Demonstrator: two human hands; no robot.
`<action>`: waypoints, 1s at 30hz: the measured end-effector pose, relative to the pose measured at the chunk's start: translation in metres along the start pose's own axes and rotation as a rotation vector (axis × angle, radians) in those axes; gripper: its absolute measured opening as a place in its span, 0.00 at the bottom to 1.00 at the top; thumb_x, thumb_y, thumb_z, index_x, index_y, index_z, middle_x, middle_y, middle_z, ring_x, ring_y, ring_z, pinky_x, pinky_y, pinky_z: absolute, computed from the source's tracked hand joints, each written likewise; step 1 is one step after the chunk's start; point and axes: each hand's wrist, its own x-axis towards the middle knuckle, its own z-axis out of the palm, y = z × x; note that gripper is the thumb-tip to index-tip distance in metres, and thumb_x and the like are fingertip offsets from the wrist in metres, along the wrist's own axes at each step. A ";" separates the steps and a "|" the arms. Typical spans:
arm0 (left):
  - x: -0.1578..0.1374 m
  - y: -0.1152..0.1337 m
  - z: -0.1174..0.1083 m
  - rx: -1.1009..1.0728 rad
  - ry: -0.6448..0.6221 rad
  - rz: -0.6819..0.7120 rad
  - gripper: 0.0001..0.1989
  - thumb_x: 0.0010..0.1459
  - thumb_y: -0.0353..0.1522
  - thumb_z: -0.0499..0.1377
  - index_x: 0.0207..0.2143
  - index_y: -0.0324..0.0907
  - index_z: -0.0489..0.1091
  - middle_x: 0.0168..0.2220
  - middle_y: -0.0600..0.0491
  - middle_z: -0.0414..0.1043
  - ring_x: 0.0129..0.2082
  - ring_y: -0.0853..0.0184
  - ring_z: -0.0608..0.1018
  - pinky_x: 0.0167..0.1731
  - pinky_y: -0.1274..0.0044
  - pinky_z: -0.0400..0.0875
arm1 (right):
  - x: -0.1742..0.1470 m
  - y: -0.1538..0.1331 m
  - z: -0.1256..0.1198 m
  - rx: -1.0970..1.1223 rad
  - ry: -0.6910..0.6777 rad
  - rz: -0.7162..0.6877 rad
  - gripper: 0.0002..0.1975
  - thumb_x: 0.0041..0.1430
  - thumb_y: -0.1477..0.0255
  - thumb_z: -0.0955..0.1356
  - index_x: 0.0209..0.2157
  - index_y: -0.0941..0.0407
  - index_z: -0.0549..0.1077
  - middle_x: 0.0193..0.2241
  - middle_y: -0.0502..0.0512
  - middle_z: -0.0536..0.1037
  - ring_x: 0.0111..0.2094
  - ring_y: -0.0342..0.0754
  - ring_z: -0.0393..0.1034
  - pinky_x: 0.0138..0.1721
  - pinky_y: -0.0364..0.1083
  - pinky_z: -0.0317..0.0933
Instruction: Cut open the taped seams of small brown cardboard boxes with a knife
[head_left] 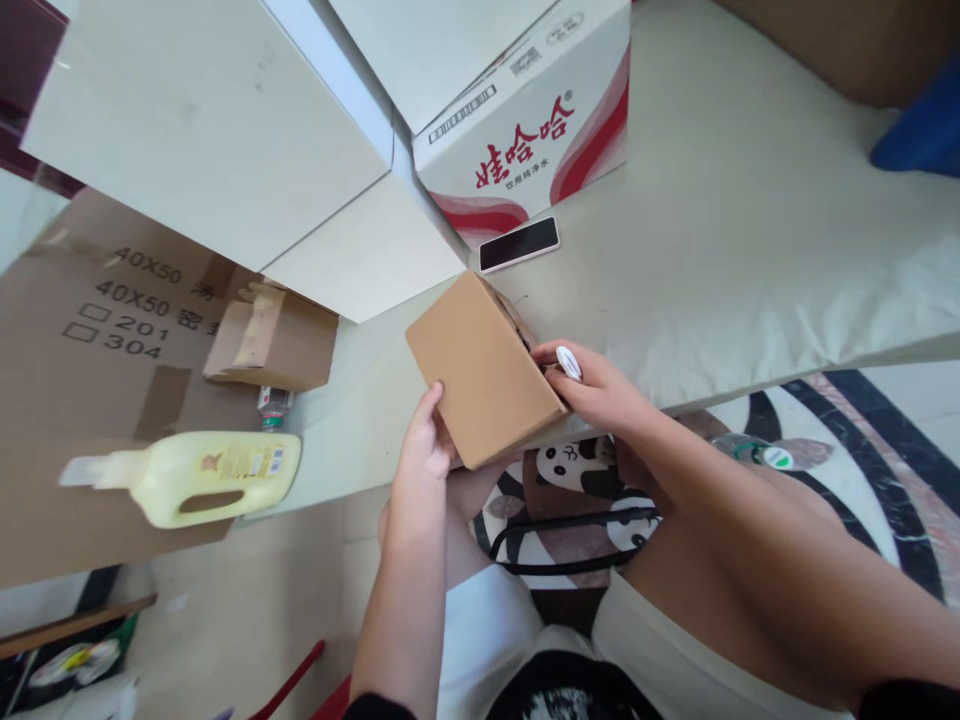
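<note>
Pale-covered desk (712,250) | brown box (484,370) tilted at near edge | left hand (433,440) pinching box's side; right hand (592,385) curled round white object (568,363), fingertips hidden | risk: box could drop if left grip loosens

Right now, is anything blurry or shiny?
In the head view, the label on the yellow bottle is too blurry to read; the head view shows red writing on the carton clearly; the head view shows no strong glare on the held box.
</note>
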 end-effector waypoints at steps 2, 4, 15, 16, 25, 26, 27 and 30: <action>0.000 0.001 -0.001 0.026 -0.029 -0.014 0.29 0.48 0.44 0.71 0.50 0.42 0.73 0.48 0.46 0.81 0.51 0.53 0.81 0.50 0.62 0.78 | 0.002 0.004 0.001 0.076 0.016 -0.008 0.16 0.57 0.71 0.64 0.46 0.52 0.76 0.47 0.55 0.82 0.49 0.55 0.76 0.54 0.57 0.66; 0.001 0.002 -0.003 0.052 -0.042 -0.013 0.30 0.47 0.45 0.72 0.50 0.42 0.73 0.48 0.46 0.81 0.53 0.52 0.80 0.52 0.62 0.77 | 0.004 0.008 0.001 0.125 0.010 0.003 0.16 0.57 0.71 0.64 0.46 0.52 0.75 0.47 0.55 0.82 0.49 0.54 0.76 0.55 0.57 0.66; 0.020 0.004 -0.022 0.119 0.072 -0.053 0.28 0.46 0.47 0.72 0.46 0.41 0.74 0.49 0.42 0.80 0.54 0.51 0.80 0.54 0.62 0.76 | 0.005 0.002 -0.010 0.044 0.194 0.147 0.17 0.56 0.64 0.66 0.46 0.52 0.74 0.37 0.56 0.80 0.37 0.53 0.73 0.42 0.53 0.66; 0.021 0.004 -0.024 0.138 0.077 -0.052 0.28 0.47 0.47 0.72 0.46 0.41 0.74 0.48 0.42 0.81 0.52 0.52 0.81 0.53 0.63 0.78 | 0.005 0.002 -0.010 0.025 0.186 0.143 0.16 0.56 0.64 0.66 0.46 0.52 0.74 0.37 0.56 0.79 0.37 0.53 0.73 0.41 0.53 0.66; 0.021 0.001 -0.022 0.166 0.141 0.042 0.28 0.44 0.47 0.73 0.42 0.40 0.76 0.44 0.44 0.81 0.42 0.58 0.83 0.40 0.70 0.80 | 0.006 0.004 -0.008 -0.004 0.182 0.127 0.15 0.57 0.63 0.66 0.44 0.54 0.75 0.35 0.55 0.78 0.35 0.52 0.70 0.40 0.52 0.62; 0.020 0.004 -0.021 0.150 0.170 0.102 0.28 0.41 0.48 0.74 0.40 0.40 0.75 0.42 0.45 0.81 0.41 0.59 0.82 0.41 0.69 0.80 | 0.005 0.004 -0.008 -0.004 0.190 0.134 0.15 0.58 0.63 0.66 0.44 0.53 0.74 0.34 0.55 0.77 0.34 0.52 0.69 0.39 0.52 0.62; 0.017 0.009 -0.020 0.142 0.200 0.194 0.29 0.38 0.48 0.74 0.37 0.41 0.73 0.40 0.46 0.80 0.39 0.59 0.82 0.42 0.68 0.79 | 0.005 0.005 -0.008 -0.003 0.206 0.143 0.14 0.58 0.63 0.66 0.43 0.53 0.74 0.32 0.54 0.76 0.34 0.52 0.69 0.39 0.52 0.62; 0.001 0.037 -0.021 0.271 0.279 0.678 0.31 0.33 0.47 0.76 0.34 0.44 0.66 0.37 0.52 0.76 0.39 0.62 0.80 0.45 0.69 0.77 | 0.004 0.008 -0.010 0.016 0.288 0.161 0.12 0.60 0.61 0.65 0.40 0.53 0.73 0.29 0.52 0.73 0.32 0.51 0.68 0.36 0.51 0.61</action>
